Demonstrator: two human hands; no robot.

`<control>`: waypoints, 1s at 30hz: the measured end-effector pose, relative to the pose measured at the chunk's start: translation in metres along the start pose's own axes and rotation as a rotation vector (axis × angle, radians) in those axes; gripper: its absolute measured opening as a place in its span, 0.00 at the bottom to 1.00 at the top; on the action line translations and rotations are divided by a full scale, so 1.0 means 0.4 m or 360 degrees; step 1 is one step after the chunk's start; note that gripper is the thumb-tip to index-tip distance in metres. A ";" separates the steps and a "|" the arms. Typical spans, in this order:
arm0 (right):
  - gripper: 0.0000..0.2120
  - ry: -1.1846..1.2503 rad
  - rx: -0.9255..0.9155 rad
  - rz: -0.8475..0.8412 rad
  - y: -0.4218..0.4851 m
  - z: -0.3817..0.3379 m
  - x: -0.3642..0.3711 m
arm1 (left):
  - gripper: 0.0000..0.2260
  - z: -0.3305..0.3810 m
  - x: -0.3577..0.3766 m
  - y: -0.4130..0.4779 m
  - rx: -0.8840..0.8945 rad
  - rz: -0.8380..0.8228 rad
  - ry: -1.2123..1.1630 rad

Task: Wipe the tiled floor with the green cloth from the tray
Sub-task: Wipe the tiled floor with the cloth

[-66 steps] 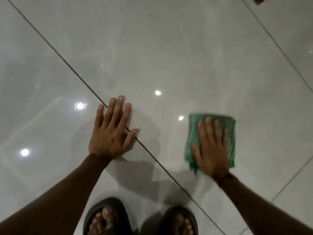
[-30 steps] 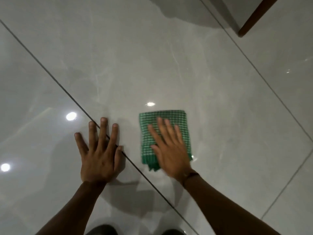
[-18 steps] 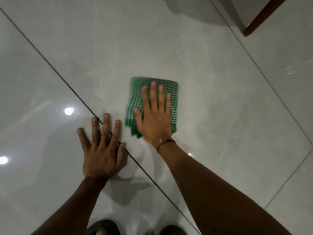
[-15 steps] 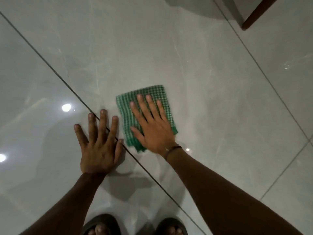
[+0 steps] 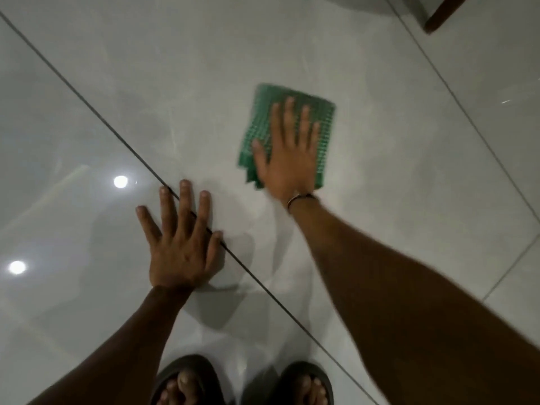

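Underfoot, glossy grey floor [image 5: 380, 171] runs wide; a dark grout line [image 5: 87, 92] passes beneath the spread left hand [image 5: 181, 247]. Right hand [image 5: 289, 159], fingers splayed, presses the green cloth [image 5: 324, 127] flat.

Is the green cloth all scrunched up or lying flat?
Flat. The green cloth lies spread on the floor under the right hand.

I see the cloth [image 5: 287, 133] lying flat on the tiled floor [image 5: 409, 171], right of frame centre, with my right hand [image 5: 287, 159] spread on top of it. My left hand [image 5: 181, 244] rests flat on the floor lower left of the cloth, across a grout line [image 5: 87, 106]. Two sandalled feet [image 5: 242, 384] sit at the bottom edge. A furniture leg [image 5: 444, 11] occupies the upper right corner.
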State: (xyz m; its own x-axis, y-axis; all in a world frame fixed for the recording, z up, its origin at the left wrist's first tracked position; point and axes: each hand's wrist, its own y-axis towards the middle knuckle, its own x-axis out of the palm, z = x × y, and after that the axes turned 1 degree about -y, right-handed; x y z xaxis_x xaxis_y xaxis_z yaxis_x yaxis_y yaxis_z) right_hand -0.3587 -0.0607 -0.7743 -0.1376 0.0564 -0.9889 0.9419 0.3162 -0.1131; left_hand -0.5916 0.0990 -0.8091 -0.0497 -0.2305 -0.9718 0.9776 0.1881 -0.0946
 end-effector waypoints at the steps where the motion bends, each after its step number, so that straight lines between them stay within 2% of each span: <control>1: 0.40 0.0020 -0.0137 -0.0006 -0.053 -0.028 0.016 | 0.35 0.000 -0.003 0.001 0.0005 -0.0004 0.0004; 4: 0.40 0.0057 -0.0526 -0.0126 -0.299 -0.001 0.057 | 0.34 0.000 -0.009 0.002 -0.0009 -0.0022 0.0032; 6: 0.40 0.0026 -0.0622 -0.0271 -0.485 0.098 0.061 | 0.34 0.003 -0.017 0.003 -0.0017 -0.0056 0.0011; 9: 0.38 -0.0100 -0.0516 -0.0378 -0.639 0.296 0.025 | 0.36 0.001 -0.021 0.007 -0.0016 -0.0111 0.0012; 11: 0.38 -0.0117 -0.0269 -0.0342 -0.592 0.373 -0.002 | 0.36 0.001 -0.026 0.006 -0.0025 -0.0145 0.0019; 13: 0.40 -0.0108 0.0099 -0.0208 -0.460 0.362 -0.010 | 0.36 0.003 -0.033 0.011 -0.0028 -0.0184 0.0044; 15: 0.45 -0.0027 0.0350 -0.0204 -0.311 0.301 -0.013 | 0.36 0.013 -0.043 0.016 -0.0030 -0.0230 0.0071; 17: 0.50 0.0004 0.0280 -0.0242 -0.232 0.213 -0.003 | 0.35 0.021 -0.061 0.020 -0.0042 -0.0290 0.0103; 19: 0.48 0.0018 -0.0060 -0.0231 -0.265 0.128 0.004 | 0.35 0.027 -0.084 0.021 -0.0068 -0.0362 0.0073; 22: 0.44 0.0010 -0.0550 -0.0349 -0.484 0.076 0.006 | 0.34 0.042 -0.128 0.015 -0.0107 -0.0477 0.0034; 24: 0.42 0.0051 -0.0684 -0.0541 -0.643 0.088 0.001 | 0.34 0.074 -0.166 -0.007 -0.0204 -0.0527 -0.0037; 26: 0.41 0.0159 -0.0691 -0.0713 -0.751 0.112 -0.021 | 0.33 0.140 -0.194 -0.053 -0.0344 -0.0541 -0.0147; 28: 0.39 0.0348 -0.0611 -0.0754 -0.797 0.127 -0.046 | 0.32 0.223 -0.215 -0.107 -0.0478 -0.0577 -0.0308; 30: 0.37 0.0482 -0.0244 -0.0655 -0.801 0.129 -0.075 | 0.29 0.303 -0.216 -0.156 -0.0550 -0.0606 -0.0455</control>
State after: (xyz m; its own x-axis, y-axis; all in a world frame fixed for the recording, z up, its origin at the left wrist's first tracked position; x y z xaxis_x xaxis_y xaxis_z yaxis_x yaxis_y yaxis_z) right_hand -0.6406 -0.2128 -0.7132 -0.5901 0.1620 -0.7909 0.7389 0.5031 -0.4482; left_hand -0.6234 -0.0084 -0.6930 -0.2801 -0.5820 -0.7634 0.7758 0.3311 -0.5371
